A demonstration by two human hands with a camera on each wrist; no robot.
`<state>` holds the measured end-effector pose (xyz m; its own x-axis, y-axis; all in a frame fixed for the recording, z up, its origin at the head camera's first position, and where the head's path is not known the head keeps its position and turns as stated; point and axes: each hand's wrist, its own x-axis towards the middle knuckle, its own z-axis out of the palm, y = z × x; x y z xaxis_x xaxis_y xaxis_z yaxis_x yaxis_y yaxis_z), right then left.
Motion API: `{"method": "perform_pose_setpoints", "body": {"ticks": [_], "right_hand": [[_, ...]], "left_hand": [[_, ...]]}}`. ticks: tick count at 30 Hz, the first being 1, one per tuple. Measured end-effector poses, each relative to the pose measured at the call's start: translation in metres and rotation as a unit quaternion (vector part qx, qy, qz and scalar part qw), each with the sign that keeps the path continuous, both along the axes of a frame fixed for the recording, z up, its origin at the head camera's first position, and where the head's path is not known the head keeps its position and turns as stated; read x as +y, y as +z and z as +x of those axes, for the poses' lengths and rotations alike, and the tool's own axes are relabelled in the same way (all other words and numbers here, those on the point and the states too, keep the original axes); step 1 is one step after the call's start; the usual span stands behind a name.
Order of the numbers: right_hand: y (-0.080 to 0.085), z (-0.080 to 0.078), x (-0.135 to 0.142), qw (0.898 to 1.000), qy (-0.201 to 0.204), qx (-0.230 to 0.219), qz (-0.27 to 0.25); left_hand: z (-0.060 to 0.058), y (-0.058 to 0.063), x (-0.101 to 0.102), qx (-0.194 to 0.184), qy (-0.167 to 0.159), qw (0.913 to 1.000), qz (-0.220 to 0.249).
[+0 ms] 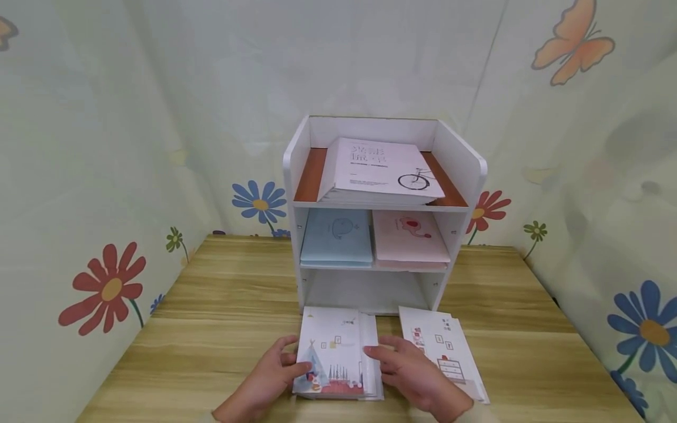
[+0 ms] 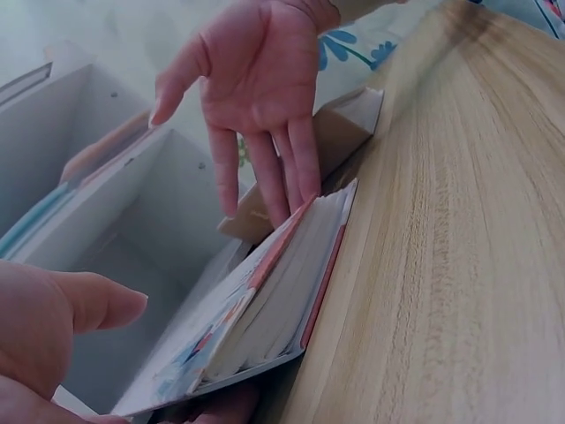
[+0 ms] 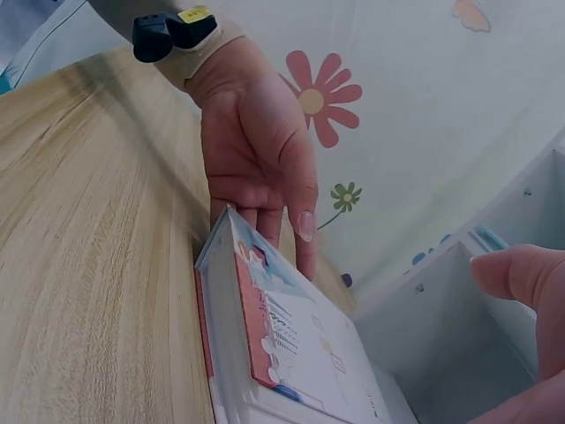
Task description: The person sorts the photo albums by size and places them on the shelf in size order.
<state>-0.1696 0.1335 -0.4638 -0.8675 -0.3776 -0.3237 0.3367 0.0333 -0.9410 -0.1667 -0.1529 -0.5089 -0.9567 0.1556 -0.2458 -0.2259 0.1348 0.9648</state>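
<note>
A stack of white notebooks [image 1: 333,346] with a tent drawing on the top cover lies on the wooden table; the top one sits offset to the left, so edges beneath show at the right. My left hand [image 1: 277,367] is at the stack's left edge, fingers along the side and thumb over the cover without visibly pressing it. On the stack's right side is my right hand [image 1: 407,370]; its fingers [image 2: 256,168] extend fairly straight toward the stack's edge. A second set of white notebooks [image 1: 449,367] lies partly under my right hand and forearm.
Just behind the stack stands a white three-tier shelf [image 1: 478,170]. Its top holds large white books [image 1: 386,167]; the middle tier holds blue notebooks [image 1: 337,235] and pink notebooks [image 1: 409,235]. A flower-printed curtain [image 1: 238,88] hangs behind the table [image 1: 211,335].
</note>
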Motion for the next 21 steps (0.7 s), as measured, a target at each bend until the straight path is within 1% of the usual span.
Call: {"method": "perform_pose_setpoints", "body": {"ticks": [6,12,17,21], "right_hand": [[-0.004,-0.005,-0.005,0.999,-0.031,0.003,0.017],[-0.009,-0.009,-0.01,0.999,-0.043,0.008,0.004],[-0.014,-0.011,-0.012,0.999,-0.049,0.009,-0.003],[-0.018,-0.013,-0.014,0.998,-0.061,0.007,-0.002]], "left_hand": [[0.0,0.0,-0.002,-0.006,-0.009,0.9993,0.035],[-0.001,-0.003,-0.005,-0.003,-0.026,0.9977,0.063],[0.0,-0.006,-0.008,-0.004,-0.019,0.9972,0.072],[0.0,-0.01,-0.011,-0.01,-0.01,0.9954,0.095]]}}
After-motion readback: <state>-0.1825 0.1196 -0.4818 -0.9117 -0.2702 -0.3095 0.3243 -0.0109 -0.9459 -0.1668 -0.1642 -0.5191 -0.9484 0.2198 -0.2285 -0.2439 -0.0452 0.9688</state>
